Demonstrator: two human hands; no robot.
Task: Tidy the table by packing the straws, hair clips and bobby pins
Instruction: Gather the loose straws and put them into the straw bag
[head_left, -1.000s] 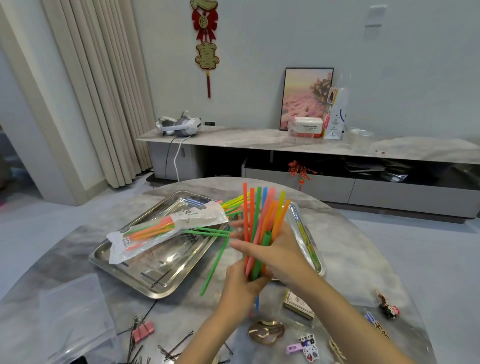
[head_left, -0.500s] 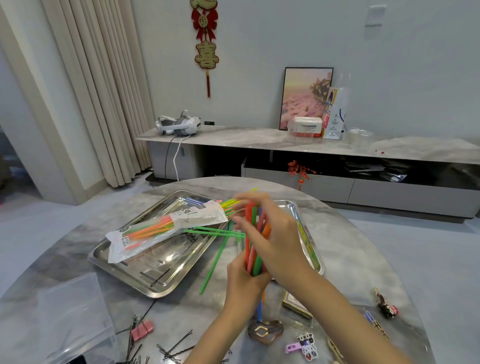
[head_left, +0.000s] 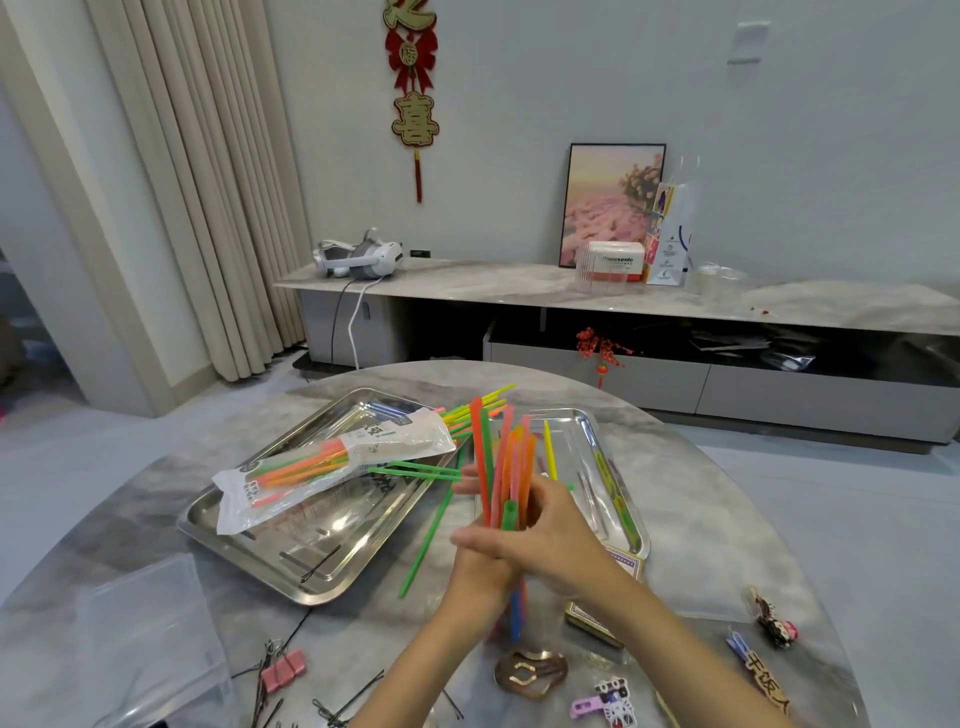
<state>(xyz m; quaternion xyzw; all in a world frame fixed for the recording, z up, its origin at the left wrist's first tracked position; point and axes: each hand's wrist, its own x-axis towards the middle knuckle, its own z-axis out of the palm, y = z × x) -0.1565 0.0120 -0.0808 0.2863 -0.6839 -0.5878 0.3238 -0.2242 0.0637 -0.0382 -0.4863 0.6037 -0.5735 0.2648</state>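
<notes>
Left hand (head_left: 475, 569) and right hand (head_left: 558, 540) together grip the upright straws (head_left: 506, 462).

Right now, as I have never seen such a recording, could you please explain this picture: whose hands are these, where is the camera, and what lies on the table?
There is no machine here: a person works with bare hands, and one camera worn on the head looks forward and down. The left hand and the right hand together hold a bundle of straws upright. On the marble table a steel tray carries a partly filled straw bag. Bobby pins and hair clips lie near the front edge.
</notes>
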